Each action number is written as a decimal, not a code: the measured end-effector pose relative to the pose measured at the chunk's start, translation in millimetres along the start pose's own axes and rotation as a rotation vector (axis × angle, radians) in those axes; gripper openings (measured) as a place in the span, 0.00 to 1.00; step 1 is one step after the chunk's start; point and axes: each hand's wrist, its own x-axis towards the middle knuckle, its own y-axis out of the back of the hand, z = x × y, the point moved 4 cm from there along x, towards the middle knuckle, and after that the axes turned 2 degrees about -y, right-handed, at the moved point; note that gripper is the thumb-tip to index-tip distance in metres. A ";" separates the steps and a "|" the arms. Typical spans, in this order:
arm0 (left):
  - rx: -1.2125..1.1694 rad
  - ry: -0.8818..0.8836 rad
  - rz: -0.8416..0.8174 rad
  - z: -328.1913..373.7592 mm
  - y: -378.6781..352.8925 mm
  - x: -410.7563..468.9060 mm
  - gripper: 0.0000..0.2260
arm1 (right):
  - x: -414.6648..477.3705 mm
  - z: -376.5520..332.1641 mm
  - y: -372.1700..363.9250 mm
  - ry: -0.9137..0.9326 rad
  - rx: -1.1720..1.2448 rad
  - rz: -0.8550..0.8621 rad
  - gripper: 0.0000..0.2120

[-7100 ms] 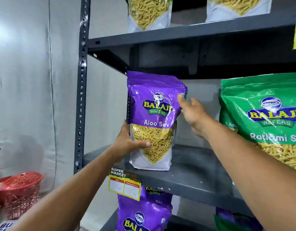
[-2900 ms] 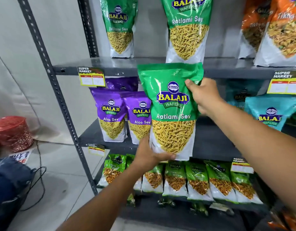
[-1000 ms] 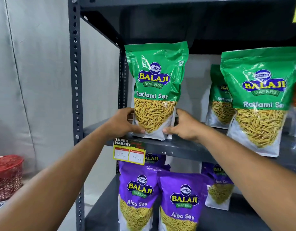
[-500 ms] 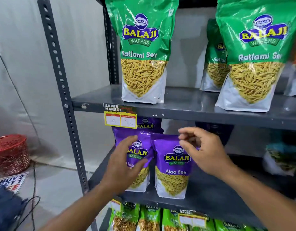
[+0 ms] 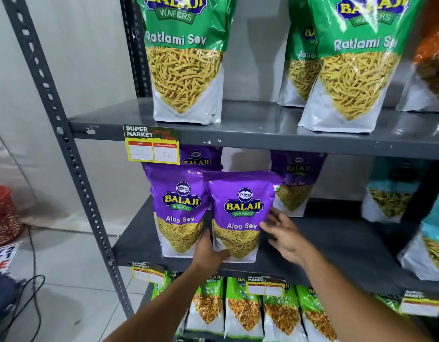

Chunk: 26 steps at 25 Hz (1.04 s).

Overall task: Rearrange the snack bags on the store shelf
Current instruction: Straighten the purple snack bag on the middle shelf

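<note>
Two purple Aloo Sev bags stand side by side at the front of the middle shelf (image 5: 337, 245). My left hand (image 5: 208, 253) grips the lower left corner of the right-hand purple bag (image 5: 242, 208), thumb across its front. My right hand (image 5: 285, 233) is at that bag's right edge, fingers spread, fingertips touching its side. The other front purple bag (image 5: 179, 206) stands just left of it. Two more purple bags (image 5: 297, 183) stand behind. Green Ratlami Sev bags (image 5: 186, 58) stand on the upper shelf (image 5: 263, 129).
Teal bags (image 5: 391, 193) stand at the right of the middle shelf. Small green packets (image 5: 240, 309) line the shelf below. Price tags (image 5: 151, 146) hang on the shelf edges. A red basket (image 5: 2, 213), a cable and a floor sign lie left of the grey upright post (image 5: 73, 169).
Both hands have come onto the right-hand purple Aloo Sev bag: the left hand now grips its bottom corner, the right touches its side. The view has moved closer to the middle shelf.
</note>
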 end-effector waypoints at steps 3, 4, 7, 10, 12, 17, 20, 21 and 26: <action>-0.061 0.052 -0.026 -0.5 -4.1 10.7 0.27 | 17.0 -3.4 1.2 0.024 -0.012 -0.042 0.25; -0.074 0.048 -0.043 -0.4 -4.4 13.3 0.26 | 19.5 -4.5 1.5 0.036 -0.029 -0.038 0.23; -0.114 0.044 -0.110 -3.0 -12.7 21.5 0.26 | 18.5 -5.4 9.8 0.091 -0.050 0.000 0.14; -0.155 -0.015 -0.153 -1.9 -36.5 29.4 0.29 | 8.8 -5.4 34.8 0.141 -0.032 0.074 0.11; -0.172 -0.047 -0.179 -3.6 -64.4 37.4 0.30 | 2.4 -7.2 57.7 0.145 -0.024 0.114 0.11; -0.194 -0.045 -0.229 40.5 -119.1 18.0 0.27 | -18.2 -17.6 119.4 0.141 -0.014 0.148 0.10; -0.193 -0.051 -0.233 57.6 -148.3 10.7 0.27 | -30.1 -24.6 145.6 0.158 0.039 0.133 0.21; -0.195 -0.052 -0.233 61.8 -157.3 9.2 0.28 | -31.7 -26.5 154.4 0.161 0.051 0.136 0.24; -0.182 -0.017 -0.182 77.6 -178.7 -1.8 0.29 | -30.2 -35.6 175.2 0.145 0.038 0.163 0.10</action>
